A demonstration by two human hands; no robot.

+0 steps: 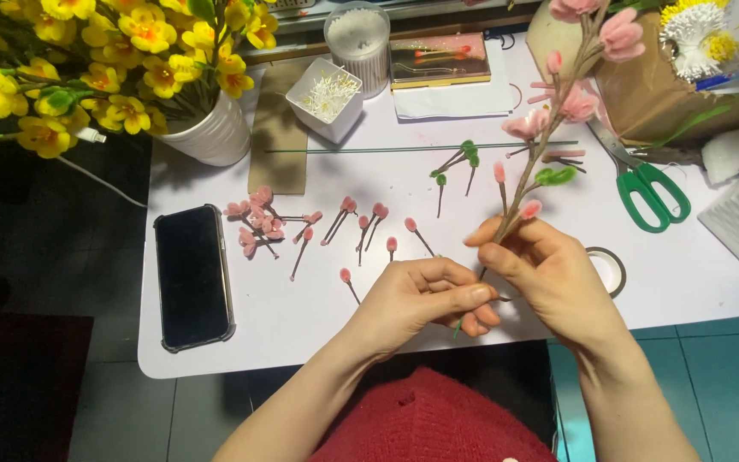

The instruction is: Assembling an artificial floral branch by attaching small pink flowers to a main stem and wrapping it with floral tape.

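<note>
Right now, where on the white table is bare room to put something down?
Bare: the table front strip between the black phone and the left hand, and the right side below the green scissors. Crowded: the middle, with loose pink buds and green stems.

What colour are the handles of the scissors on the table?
Green. The scissors lie at the right of the table, clear in the head view.

Home craft station for artificial flower making: white tabletop (pixel 301 316) carrying loose pink buds (pixel 258 224), green-handled scissors (pixel 647 192), tape roll (pixel 609 269), and vase (pixel 211 133) of yellow flowers.
</note>
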